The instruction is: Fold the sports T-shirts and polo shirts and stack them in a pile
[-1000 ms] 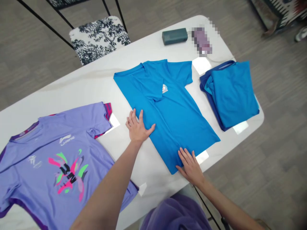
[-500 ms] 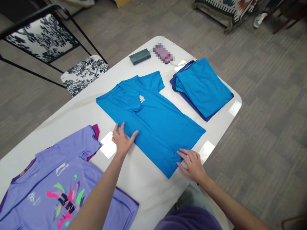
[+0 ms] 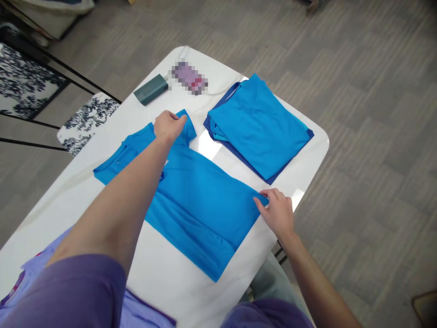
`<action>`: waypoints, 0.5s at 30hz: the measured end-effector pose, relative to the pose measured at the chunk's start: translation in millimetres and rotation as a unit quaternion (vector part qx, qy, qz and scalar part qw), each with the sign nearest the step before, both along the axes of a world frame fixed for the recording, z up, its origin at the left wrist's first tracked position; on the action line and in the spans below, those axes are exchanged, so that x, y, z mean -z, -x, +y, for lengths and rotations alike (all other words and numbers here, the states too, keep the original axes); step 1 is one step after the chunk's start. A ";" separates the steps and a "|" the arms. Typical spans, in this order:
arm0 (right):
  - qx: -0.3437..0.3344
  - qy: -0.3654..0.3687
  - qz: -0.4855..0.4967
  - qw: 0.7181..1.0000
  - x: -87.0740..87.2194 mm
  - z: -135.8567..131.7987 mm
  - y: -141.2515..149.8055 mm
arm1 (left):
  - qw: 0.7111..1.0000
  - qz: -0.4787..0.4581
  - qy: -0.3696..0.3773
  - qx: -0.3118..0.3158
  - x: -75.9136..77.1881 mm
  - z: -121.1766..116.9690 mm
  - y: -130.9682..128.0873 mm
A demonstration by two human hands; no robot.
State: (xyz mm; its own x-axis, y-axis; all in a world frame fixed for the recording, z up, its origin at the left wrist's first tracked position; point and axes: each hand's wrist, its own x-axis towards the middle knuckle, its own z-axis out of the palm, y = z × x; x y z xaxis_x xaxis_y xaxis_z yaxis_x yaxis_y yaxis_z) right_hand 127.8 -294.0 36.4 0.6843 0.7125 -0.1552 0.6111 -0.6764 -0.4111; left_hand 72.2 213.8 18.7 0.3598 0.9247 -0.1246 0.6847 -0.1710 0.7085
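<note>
A blue T-shirt (image 3: 201, 187) lies on the white table, its near side folded inward lengthwise. My left hand (image 3: 168, 125) reaches across it and pinches the cloth by the far sleeve. At the hem's far corner, my right hand (image 3: 278, 209) grips the fabric between thumb and fingers. My left forearm hides part of the collar and most of the small chest badge. To the right lies a stack of folded shirts (image 3: 259, 127), bright blue over dark blue.
A dark green power bank (image 3: 151, 89) and a pixelated phone-like object (image 3: 190, 77) with a cable are at the table's (image 3: 191, 300) far end. A lavender shirt (image 3: 146, 310) is at lower left. A patterned chair (image 3: 90, 120) stands beyond the left edge.
My left hand has moved from the near folded side to the far sleeve and closed on it. My right hand has slid along the hem to its far corner. The view has shifted.
</note>
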 end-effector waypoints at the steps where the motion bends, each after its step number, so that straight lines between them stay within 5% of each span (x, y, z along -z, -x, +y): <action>1: -0.003 0.005 0.001 1.000 0.1 -1.1 0.4 | 1.000 0.018 0.005 -0.001 9.2 6.2 -14.4; 7: -0.017 -0.004 0.040 0.999 2.6 -12.3 -1.7 | 0.993 0.114 -0.023 0.001 40.5 26.0 -51.2; 11: -0.049 -0.042 0.087 0.994 5.1 -18.2 2.1 | 0.997 0.079 0.022 -0.005 35.5 34.5 -45.4; 15: -0.052 -0.074 0.144 0.985 -2.0 -21.4 14.0 | 0.991 -0.054 0.122 -0.020 16.9 39.5 -12.3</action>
